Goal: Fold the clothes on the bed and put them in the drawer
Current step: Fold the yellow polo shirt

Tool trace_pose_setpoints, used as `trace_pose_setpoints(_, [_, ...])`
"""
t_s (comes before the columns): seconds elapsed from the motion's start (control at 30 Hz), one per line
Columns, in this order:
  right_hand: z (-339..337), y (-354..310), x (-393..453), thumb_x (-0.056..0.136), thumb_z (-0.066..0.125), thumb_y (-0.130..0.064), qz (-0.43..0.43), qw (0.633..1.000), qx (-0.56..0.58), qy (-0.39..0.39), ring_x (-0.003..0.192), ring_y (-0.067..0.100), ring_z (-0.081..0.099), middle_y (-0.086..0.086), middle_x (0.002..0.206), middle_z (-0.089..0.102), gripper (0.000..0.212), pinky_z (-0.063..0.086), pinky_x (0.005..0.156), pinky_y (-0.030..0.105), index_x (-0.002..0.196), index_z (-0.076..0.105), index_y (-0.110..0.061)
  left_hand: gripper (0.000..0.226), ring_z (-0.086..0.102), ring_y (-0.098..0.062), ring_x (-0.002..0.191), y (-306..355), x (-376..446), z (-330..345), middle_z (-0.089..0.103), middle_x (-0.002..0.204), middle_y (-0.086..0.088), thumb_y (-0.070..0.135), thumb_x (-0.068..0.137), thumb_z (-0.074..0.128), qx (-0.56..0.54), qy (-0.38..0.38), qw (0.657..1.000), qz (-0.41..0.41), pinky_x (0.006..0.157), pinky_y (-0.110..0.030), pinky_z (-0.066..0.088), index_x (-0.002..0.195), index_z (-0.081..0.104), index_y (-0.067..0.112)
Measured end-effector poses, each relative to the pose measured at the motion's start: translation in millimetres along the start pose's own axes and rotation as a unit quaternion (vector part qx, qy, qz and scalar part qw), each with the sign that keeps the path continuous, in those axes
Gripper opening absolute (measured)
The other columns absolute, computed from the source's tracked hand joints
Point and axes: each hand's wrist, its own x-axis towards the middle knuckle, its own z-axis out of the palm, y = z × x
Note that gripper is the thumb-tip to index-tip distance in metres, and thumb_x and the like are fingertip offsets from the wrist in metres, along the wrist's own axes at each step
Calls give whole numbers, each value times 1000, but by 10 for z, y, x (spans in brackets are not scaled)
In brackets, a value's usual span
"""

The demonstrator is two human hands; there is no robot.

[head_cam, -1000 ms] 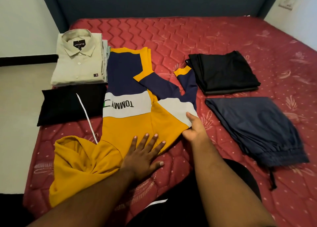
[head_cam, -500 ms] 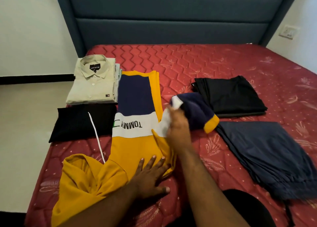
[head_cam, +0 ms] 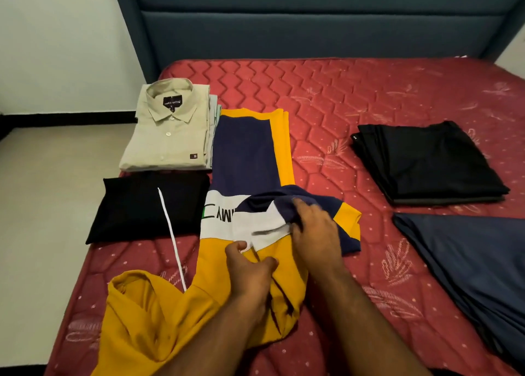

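The yellow and navy hoodie (head_cam: 250, 159) lay at centre frame on the bed (head_cam: 369, 91). The right hand (head_cam: 315, 233) gripped its bunched sleeve, folding it inward; the left hand (head_cam: 250, 273) pinched the yellow body, apparently anchoring it.

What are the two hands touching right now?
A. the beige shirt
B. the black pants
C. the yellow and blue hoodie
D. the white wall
C: both the left hand and the right hand are on the yellow and blue hoodie, gripping its folded-over sleeve, while the beige shirt and the black pants lie untouched on the bed.
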Motion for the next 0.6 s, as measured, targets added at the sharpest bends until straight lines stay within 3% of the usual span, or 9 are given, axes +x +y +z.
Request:
trace_pose_setpoints(0.07, [-50,56,39,81,68,-15,46,998,-19,37,101,37,54,15,112,52,60,47,82,45,138,48,-17,62,58,-17,89,-55,-46,-7,51,114,0,0,77,75,24,19,997,64,68,-27,48,119,41,30])
trace_pose_setpoints(0.17, [-194,215,180,79,66,-24,126,989,-75,-34,108,36,51,11,125,44,65,45,87,42,140,43,-25,48,53,-13,104,-160,7,-95,53,114,8,2,82,72,77,3,990,120,83,-21,43,114,48,29])
trace_pose_setpoints(0.27, [-377,312,217,83,54,-17,163,966,-167,-112,116,34,47,6,130,51,43,37,95,42,125,54,-29,37,57,-12,93,-177,51,-228,59,102,9,7,85,70,143,-23,980,138,68,-10,41,111,53,26])
trace_pose_setpoints(0.33, [-454,353,95,82,50,-8,163,965,-185,-88,113,33,49,5,124,57,37,39,92,40,114,60,-26,30,59,-15,93,-51,70,-328,59,98,12,19,87,69,252,-78,954,141,67,-16,41,114,57,27])
trace_pose_setpoints(0.37, [-496,366,6,81,50,-5,167,968,-177,-56,109,34,51,7,121,60,38,41,89,40,112,62,-24,29,60,-17,97,54,99,-365,60,101,10,29,87,67,360,-102,916,143,70,-21,42,115,59,28])
trace_pose_setpoints(0.43, [-630,333,-175,81,49,-2,202,975,-87,34,106,38,54,11,119,61,44,43,85,41,118,63,-21,30,61,-20,100,358,180,-375,64,110,4,43,86,63,555,-126,809,148,75,-27,45,112,63,26])
trace_pose_setpoints(0.5, [-784,249,-306,83,48,-1,264,958,42,105,106,36,57,11,122,62,49,43,86,39,125,62,-21,35,61,-22,104,730,234,-292,64,118,-1,43,84,64,649,-146,727,169,83,-33,50,113,64,24])
trace_pose_setpoints(0.53, [-841,223,-371,82,47,1,289,944,100,124,99,30,62,12,119,64,50,43,82,35,125,63,-19,42,58,-23,111,924,274,-220,60,126,-1,41,83,67,675,-176,691,189,90,-36,50,121,61,25])
trace_pose_setpoints(0.6, [-900,223,-487,81,43,6,316,917,195,145,59,7,64,16,99,70,53,43,63,25,123,66,-17,65,49,-22,126,1331,355,-7,48,143,3,36,81,75,704,-284,616,209,101,-37,46,140,48,27])
